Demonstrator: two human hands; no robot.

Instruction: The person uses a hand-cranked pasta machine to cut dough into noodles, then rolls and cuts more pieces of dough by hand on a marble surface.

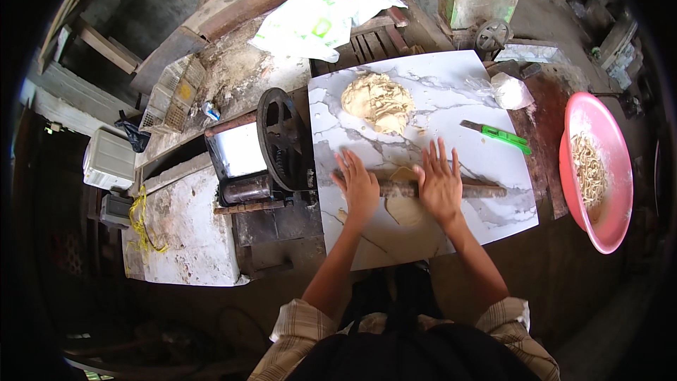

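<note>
Both palms rest on a dark rolling pin (399, 188) lying crosswise on a marble-patterned sheet (493, 215). My left hand (358, 187) lies over the pin's left part, fingers spread and pointing away from me. Near the pin's middle is my right hand (443, 187), its fingers stretched forward and the thumb turned inward. Under and in front of the pin, between the hands, shows a thin flattened piece of dough (404, 212). Beyond the hands sits a large rough lump of dough (377, 102). A green utility knife (504, 137) lies to its right, blade toward the dough.
Left of the sheet stands a machine with a dark handwheel (278, 140) and rollers. A pink basin (625, 169) at the right holds cut dough strips (589, 166). A bag of white powder (511, 92) sits by the far right corner. Behind lies a white sack (317, 17).
</note>
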